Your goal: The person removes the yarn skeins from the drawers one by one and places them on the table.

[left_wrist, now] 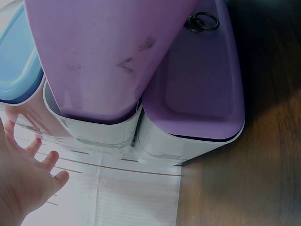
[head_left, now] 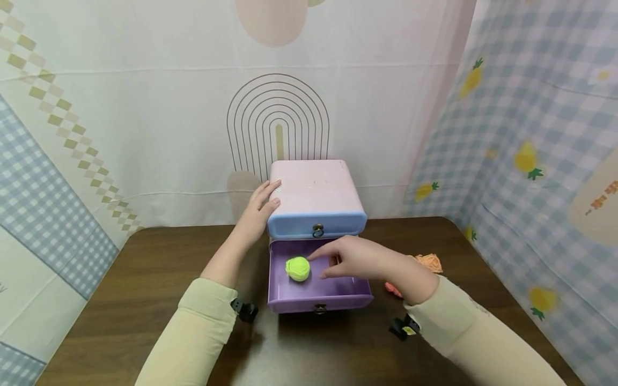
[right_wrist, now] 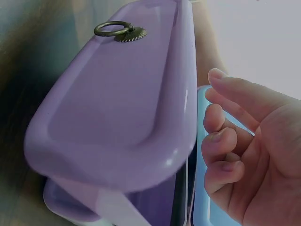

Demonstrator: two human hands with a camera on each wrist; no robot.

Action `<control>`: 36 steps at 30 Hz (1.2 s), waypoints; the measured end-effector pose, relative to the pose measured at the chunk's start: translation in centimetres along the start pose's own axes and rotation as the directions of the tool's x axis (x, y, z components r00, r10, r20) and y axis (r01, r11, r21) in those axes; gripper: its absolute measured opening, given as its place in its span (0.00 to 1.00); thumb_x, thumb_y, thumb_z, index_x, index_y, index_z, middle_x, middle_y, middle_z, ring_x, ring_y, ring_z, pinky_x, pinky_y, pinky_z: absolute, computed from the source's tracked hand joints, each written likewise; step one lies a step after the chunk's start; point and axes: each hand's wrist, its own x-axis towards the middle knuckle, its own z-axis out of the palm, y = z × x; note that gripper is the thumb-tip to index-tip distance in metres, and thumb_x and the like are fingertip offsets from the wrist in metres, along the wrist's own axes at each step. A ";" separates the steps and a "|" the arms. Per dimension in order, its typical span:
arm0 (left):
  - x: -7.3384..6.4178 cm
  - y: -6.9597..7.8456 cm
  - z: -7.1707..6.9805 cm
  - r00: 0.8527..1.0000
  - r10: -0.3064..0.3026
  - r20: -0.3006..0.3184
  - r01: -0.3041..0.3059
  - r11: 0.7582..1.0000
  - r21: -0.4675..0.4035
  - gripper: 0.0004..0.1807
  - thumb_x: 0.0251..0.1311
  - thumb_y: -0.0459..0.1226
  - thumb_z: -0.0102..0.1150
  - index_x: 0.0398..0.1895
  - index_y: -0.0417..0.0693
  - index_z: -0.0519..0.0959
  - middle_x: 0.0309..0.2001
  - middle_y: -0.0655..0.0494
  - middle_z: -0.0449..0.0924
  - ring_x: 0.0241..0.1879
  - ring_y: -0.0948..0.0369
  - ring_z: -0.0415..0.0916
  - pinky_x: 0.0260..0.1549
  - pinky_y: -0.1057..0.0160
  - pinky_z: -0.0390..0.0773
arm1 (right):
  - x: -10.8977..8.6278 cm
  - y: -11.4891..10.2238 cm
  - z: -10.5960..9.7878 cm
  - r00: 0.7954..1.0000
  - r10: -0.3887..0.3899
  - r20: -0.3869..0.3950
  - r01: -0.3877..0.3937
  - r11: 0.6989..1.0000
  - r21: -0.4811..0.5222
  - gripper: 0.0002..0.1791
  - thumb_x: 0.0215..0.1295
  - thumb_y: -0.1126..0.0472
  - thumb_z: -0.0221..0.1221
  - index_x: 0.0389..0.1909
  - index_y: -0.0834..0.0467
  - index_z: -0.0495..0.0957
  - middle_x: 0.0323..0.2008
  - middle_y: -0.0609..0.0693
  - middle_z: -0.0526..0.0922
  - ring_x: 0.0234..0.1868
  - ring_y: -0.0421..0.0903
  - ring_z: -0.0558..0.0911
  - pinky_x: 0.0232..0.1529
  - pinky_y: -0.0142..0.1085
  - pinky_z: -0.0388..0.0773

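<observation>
A small drawer cabinet [head_left: 314, 187] with a pink top stands at the back of the table. Its upper blue drawer [head_left: 294, 227] is closed, while a purple drawer [head_left: 318, 304] below it is pulled out. Inside that drawer lies a neon yellow-green ball of yarn [head_left: 298, 268], towards the left. My right hand [head_left: 359, 258] hovers over the drawer, index fingertip close to the ball's right side, and holds nothing. In the right wrist view its other fingers are loosely bent. My left hand [head_left: 257, 213] rests against the cabinet's upper left edge, fingers on the pink top.
Orange yarn [head_left: 429, 262] and coral yarn [head_left: 393, 289] lie on the table right of the cabinet, partly hidden by my right forearm. The left wrist view shows another purple drawer [left_wrist: 202, 89], closed, beneath the pulled-out one. Patterned cloth [head_left: 159, 134] hangs behind the brown table [head_left: 159, 289].
</observation>
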 end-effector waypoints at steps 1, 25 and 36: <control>0.0 0.0 0.0 1.000 0.000 0.000 0.000 1.000 -0.001 0.29 0.72 0.51 0.44 0.76 0.62 0.62 0.79 0.53 0.43 0.77 0.46 0.39 0.69 0.36 0.44 | 0.2 -0.1 0.1 1.000 0.000 0.004 0.000 1.000 -0.007 0.21 0.64 0.53 0.67 0.58 0.47 0.82 0.24 0.38 0.76 0.26 0.36 0.74 0.29 0.33 0.74; 0.0 -0.1 0.1 1.000 -0.011 0.002 0.011 1.000 -0.012 0.30 0.73 0.51 0.43 0.76 0.63 0.60 0.79 0.54 0.41 0.77 0.47 0.38 0.69 0.36 0.43 | 4.7 -1.3 1.2 0.992 0.120 0.040 -0.105 0.958 -0.265 0.24 0.62 0.48 0.67 0.59 0.46 0.81 0.55 0.43 0.83 0.54 0.40 0.79 0.56 0.38 0.74; 0.0 0.0 0.0 1.000 -0.008 0.000 0.008 1.000 -0.008 0.29 0.73 0.52 0.44 0.76 0.64 0.61 0.79 0.54 0.43 0.77 0.47 0.38 0.69 0.37 0.44 | 6.1 -1.4 2.3 0.981 0.168 0.099 -0.134 0.949 -0.286 0.28 0.58 0.42 0.68 0.59 0.45 0.80 0.54 0.40 0.83 0.54 0.41 0.79 0.55 0.39 0.75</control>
